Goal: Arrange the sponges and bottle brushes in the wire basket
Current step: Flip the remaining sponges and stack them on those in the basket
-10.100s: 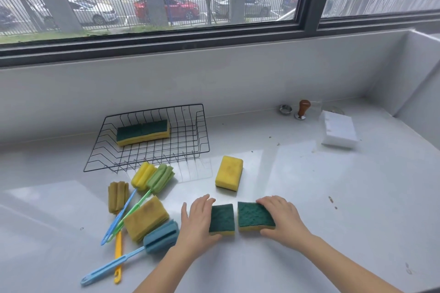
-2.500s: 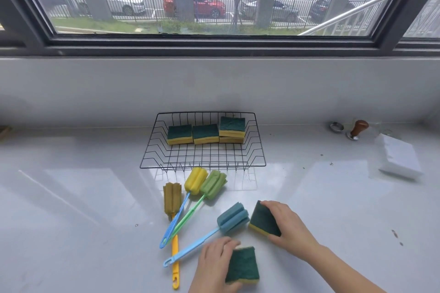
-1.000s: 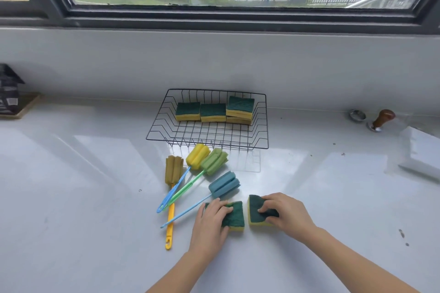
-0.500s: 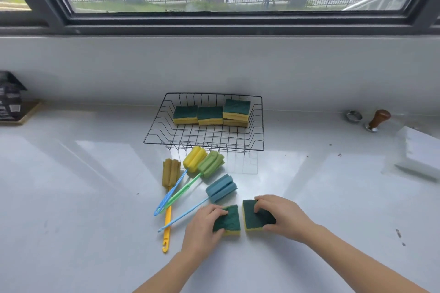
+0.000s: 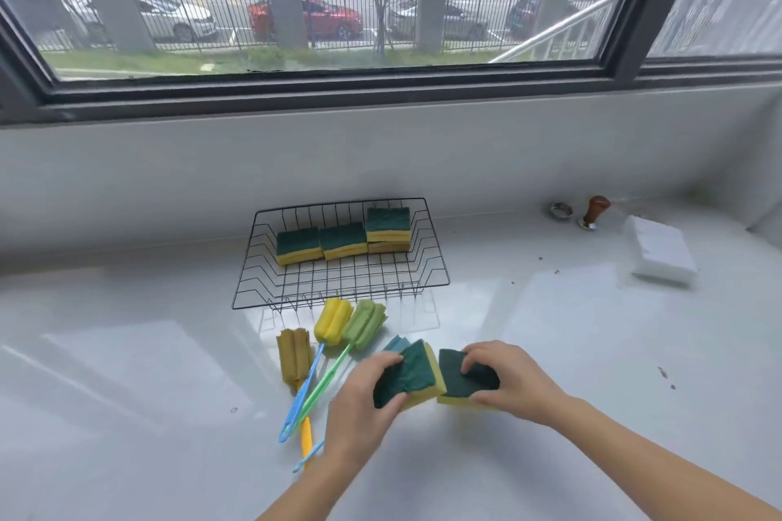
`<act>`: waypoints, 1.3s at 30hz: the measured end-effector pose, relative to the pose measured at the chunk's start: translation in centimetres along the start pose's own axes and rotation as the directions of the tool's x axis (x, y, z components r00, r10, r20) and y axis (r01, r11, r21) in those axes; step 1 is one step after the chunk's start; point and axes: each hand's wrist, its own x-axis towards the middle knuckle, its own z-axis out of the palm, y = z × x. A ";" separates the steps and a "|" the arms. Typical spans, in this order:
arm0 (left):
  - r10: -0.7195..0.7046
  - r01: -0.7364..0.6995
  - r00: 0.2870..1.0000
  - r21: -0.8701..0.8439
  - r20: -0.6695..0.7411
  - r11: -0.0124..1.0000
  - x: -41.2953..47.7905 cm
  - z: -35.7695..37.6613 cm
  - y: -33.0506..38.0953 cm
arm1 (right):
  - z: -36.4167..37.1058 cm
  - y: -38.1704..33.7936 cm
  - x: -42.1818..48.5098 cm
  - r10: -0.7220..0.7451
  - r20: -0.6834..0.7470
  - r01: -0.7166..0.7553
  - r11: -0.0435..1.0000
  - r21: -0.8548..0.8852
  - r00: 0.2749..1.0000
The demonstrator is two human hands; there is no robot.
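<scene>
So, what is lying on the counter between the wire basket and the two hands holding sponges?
In the head view, the foam heads of the bottle brushes lie between the wire basket and the left hand and right hand.

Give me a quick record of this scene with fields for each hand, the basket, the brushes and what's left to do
left hand: holds a sponge, tilted, lifted off the counter
right hand: grips a second sponge
basket: a row of sponges along its back, the right-hand ones stacked two high
brushes: four foam-headed ones on the counter in front of the basket, none inside
side items: white block, wooden-knobbed tool
left to do: two held sponges and all brushes
</scene>
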 end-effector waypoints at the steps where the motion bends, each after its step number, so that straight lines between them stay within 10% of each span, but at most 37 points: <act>1: 0.017 -0.017 1.000 -0.004 -0.014 1.000 0.7 -0.8 -0.1 | -0.4 -0.7 0.3 0.005 -0.019 -0.005 1.000 -0.005 1.000; 39: 0.104 -0.072 0.990 0.278 -0.101 0.958 19.7 -20.5 -13.9 | -2.4 -14.2 28.7 -0.060 -0.050 0.056 0.995 -0.082 0.997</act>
